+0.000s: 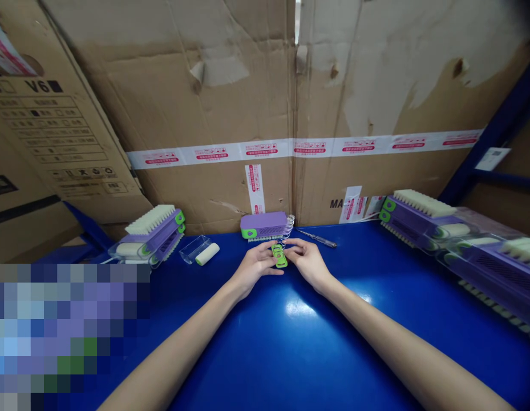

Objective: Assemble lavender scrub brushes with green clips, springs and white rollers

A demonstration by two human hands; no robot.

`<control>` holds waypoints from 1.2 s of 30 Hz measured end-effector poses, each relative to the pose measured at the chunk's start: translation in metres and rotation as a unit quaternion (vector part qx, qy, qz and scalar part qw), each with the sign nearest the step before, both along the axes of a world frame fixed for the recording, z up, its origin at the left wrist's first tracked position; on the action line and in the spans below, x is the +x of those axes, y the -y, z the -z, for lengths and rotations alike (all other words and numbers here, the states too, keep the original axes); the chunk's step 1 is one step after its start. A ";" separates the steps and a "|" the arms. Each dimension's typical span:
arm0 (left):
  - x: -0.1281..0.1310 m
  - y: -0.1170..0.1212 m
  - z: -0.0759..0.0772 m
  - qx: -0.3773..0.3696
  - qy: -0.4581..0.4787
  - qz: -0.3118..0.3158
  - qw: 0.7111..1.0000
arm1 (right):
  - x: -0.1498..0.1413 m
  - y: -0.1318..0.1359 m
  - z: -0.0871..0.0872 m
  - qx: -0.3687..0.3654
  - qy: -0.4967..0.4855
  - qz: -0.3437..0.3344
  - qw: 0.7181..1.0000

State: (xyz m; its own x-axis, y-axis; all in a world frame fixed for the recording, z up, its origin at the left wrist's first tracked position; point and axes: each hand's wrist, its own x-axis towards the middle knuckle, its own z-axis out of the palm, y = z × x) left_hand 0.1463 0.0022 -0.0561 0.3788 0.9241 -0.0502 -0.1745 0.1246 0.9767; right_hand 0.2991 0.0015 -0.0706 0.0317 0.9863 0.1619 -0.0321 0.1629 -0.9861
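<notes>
A small green plastic end plate with cut-out openings (279,256) is held up between my two hands. My left hand (253,267) grips its left side, with fingers above and below it. The fingers of my right hand (308,262) are pinched together at its right edge; the fingertips are partly hidden. Just behind my hands sits a purple brush unit (265,224) with one green end, bristles underneath, and thin wires or rings at its right end. Some wire appears to run from there down toward the green plate. Right of that unit lies a clear-handled screwdriver (319,238).
Left on the blue table (265,342) lie a clear plastic cover (191,249) and a white roller (208,254). Purple brush units stand stacked at left (156,234) and right (423,220). A cardboard wall (213,103) closes the back. The lower left corner is pixelated.
</notes>
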 end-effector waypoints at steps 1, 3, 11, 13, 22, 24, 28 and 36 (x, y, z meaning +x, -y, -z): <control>0.000 0.001 0.000 0.004 -0.011 0.001 1.000 | 0.000 0.000 0.000 -0.003 -0.007 0.002 1.000; 0.002 0.002 -0.001 0.023 -0.048 -0.003 0.999 | 0.001 0.000 -0.001 -0.009 -0.025 0.002 1.000; 0.011 -0.001 -0.004 0.234 -0.193 -0.069 0.951 | 0.005 0.005 -0.011 -0.073 -0.171 -0.108 0.977; 0.011 -0.003 -0.005 0.260 -0.207 -0.056 0.941 | 0.006 0.006 -0.013 -0.102 -0.213 -0.179 0.955; -0.009 -0.042 -0.018 0.464 -0.452 -0.186 0.739 | 0.033 -0.004 -0.025 -0.062 -0.257 0.005 0.965; -0.013 -0.058 -0.023 0.482 -0.511 -0.187 0.686 | 0.043 -0.007 -0.026 -0.049 -0.239 0.091 0.966; -0.011 -0.087 -0.028 0.479 -0.548 -0.138 0.671 | 0.055 -0.011 -0.026 -0.025 -0.221 0.191 0.956; -0.013 -0.088 -0.020 0.444 -0.509 -0.171 0.717 | 0.064 -0.018 -0.031 0.037 -0.248 0.290 0.924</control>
State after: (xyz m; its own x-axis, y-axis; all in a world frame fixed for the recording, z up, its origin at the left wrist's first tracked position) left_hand 0.1333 0.0906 -0.0362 0.3076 0.7929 0.5260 0.8139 -0.5056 0.2862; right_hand 0.3629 0.0195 -0.0401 0.6402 0.7664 0.0518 -0.3623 0.3607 -0.8595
